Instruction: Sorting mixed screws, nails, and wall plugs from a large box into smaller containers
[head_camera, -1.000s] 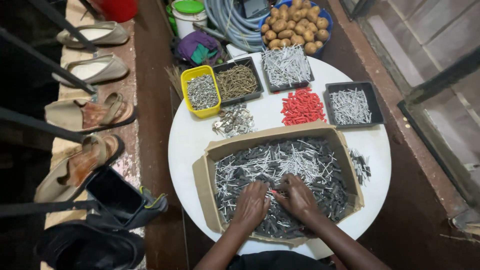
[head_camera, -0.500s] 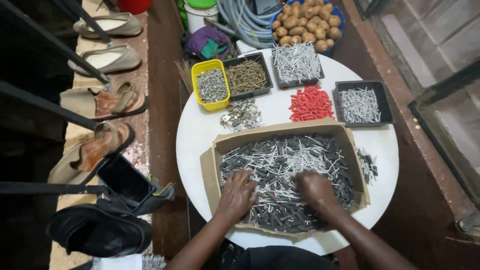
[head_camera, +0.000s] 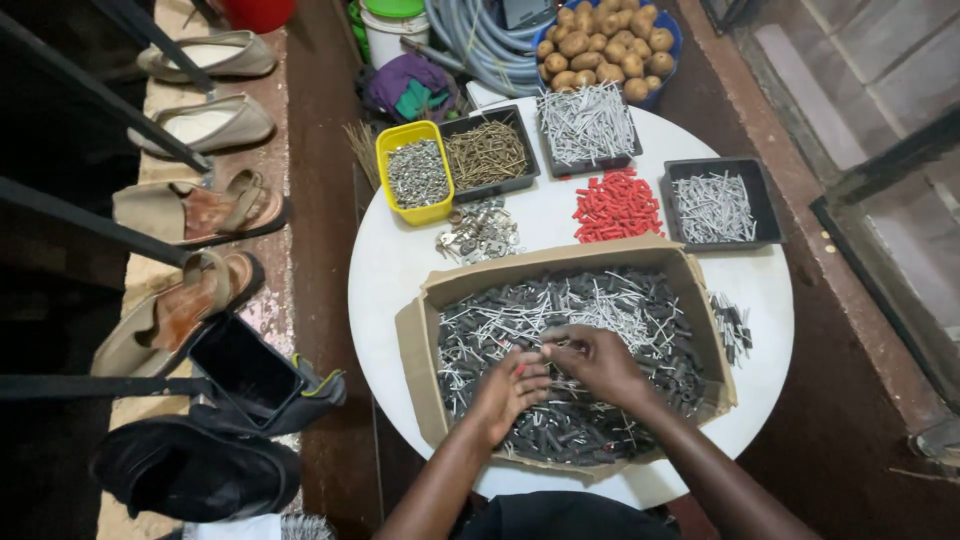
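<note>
1. Round white surface (head_camera: 400, 270) seen from above, carrying a wide cardboard box (head_camera: 420, 350) with its flaps folded out.
2. Box holds a mixed heap of fasteners (head_camera: 620, 310): dark grey pieces and silver nails jumbled together, covering the whole bottom.
3. Left hand (head_camera: 508, 392) rests palm down on the heap, near the box's middle; fingers curl toward the thumb. Grip looks pinched on something small, with a red speck at the fingertips; too small to tell what.
4. Right hand (head_camera: 592, 358) just beside the left, fingertips almost meeting it. Fingers bent inward over the heap; cannot tell whether this grip holds a piece or only touches the pile.
5. Both forearms enter from the bottom edge of the head view and cross over the box's near wall.
6. Behind the box on the surface: yellow tray (head_camera: 392, 160) of small grey screws, black tray (head_camera: 486, 156) of brownish screws, another black tray (head_camera: 586, 124) of long silver nails, a loose pile of red wall plugs (head_camera: 616, 206), and a black tray at right (head_camera: 714, 206) with silver nails.
7. Small cluster of metal bits (head_camera: 478, 232) lies loose between yellow tray and box.
8. A few dark fasteners (head_camera: 732, 326) lie on the surface just right of the box.
9. Off the surface: blue bowl of potatoes (head_camera: 598, 42) at top, shoes and sandals (head_camera: 200, 208) in a row at left, coiled grey hose (head_camera: 480, 40) near the bowl.
</note>
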